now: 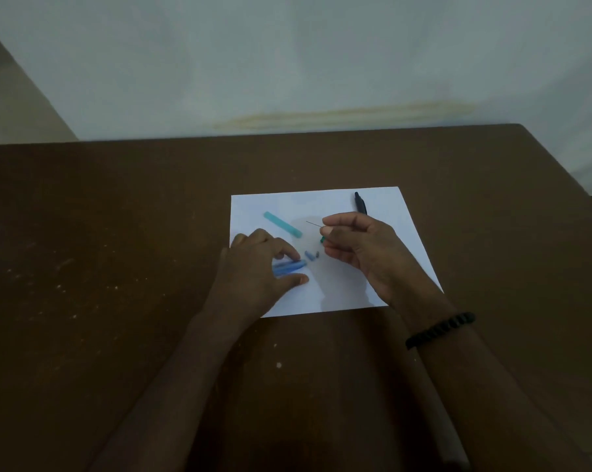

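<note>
A white sheet of paper lies on the brown table. My left hand rests on the sheet, its fingers and thumb pinching a blue pen barrel. My right hand is raised a little above the sheet and pinches a thin dark refill that points up and left; a small green piece shows under its fingers. A teal pen part lies on the sheet's left half. Small blue and grey bits lie between my hands. A dark pen lies at the sheet's far edge.
The table's far edge meets a pale wall. The table's right edge runs diagonally at the far right. A black bead bracelet sits on my right wrist. Pale specks dot the tabletop on the left.
</note>
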